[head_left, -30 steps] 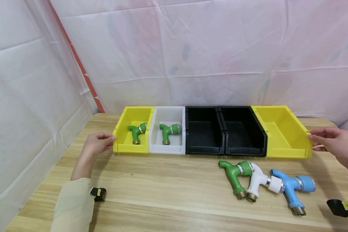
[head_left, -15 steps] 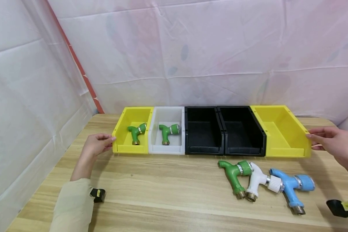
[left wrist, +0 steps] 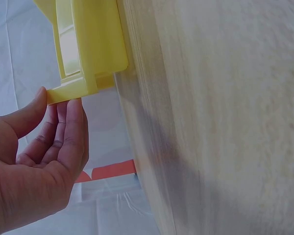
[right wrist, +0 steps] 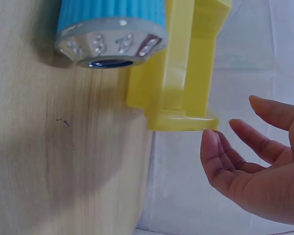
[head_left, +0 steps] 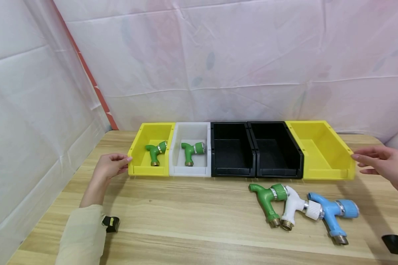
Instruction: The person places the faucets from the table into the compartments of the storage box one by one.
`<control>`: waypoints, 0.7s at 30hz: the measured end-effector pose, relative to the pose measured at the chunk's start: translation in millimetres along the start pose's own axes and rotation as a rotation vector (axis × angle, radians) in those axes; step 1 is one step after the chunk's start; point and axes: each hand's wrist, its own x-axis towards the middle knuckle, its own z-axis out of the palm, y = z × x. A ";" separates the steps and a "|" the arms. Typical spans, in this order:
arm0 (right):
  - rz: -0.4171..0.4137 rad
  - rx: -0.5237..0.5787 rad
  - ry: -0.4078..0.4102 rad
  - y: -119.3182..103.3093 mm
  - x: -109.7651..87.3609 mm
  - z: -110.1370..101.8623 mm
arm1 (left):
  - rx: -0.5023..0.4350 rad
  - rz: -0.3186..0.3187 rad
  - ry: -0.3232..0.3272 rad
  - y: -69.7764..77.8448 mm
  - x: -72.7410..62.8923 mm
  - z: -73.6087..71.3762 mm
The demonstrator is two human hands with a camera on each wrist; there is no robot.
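Near the worktop's (head_left: 185, 221) back edge, the left hand (head_left: 111, 165), relaxed, touches the left yellow bin (head_left: 149, 170); the right hand (head_left: 389, 166), loosely spread, hangs beside the right yellow bin (head_left: 326, 174).

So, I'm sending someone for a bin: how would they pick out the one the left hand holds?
On the wooden table, find the row of five bins. Go to its left end, where the left hand pinches a yellow bin. Beside a white bin, it is the only yellow one with a green tap inside.
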 end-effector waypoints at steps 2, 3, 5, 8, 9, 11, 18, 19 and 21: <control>0.012 -0.011 -0.016 0.8 -2.0 -1.7 | 0.007 -0.001 0.001 -0.3 -0.2 -0.3; 0.016 -0.016 -0.024 1.9 -2.5 -2.4 | 0.006 -0.001 0.000 -0.2 -0.3 -0.3; 0.011 -0.015 -0.037 5.2 -3.7 -3.3 | 0.004 0.000 -0.002 -0.2 -0.2 -0.4; -0.021 -0.002 -0.056 9.8 -6.4 -3.7 | -0.002 0.000 -0.006 0.1 0.1 -0.1; -0.032 0.002 -0.064 10.4 -8.0 -3.7 | -0.004 0.001 -0.007 0.0 0.3 -0.2; -0.046 0.000 -0.081 10.1 -11.6 -3.3 | -0.001 0.003 -0.009 -0.5 0.7 -0.8; -0.025 0.029 -0.159 9.1 -23.5 0.9 | -0.006 0.011 -0.012 -1.7 2.0 -2.5; -0.023 0.055 -0.170 10.3 -24.8 1.6 | -0.005 0.010 -0.011 -1.6 2.0 -2.6; -0.026 0.117 -0.198 12.5 -27.4 2.6 | -0.004 0.006 -0.008 -1.2 1.8 -2.7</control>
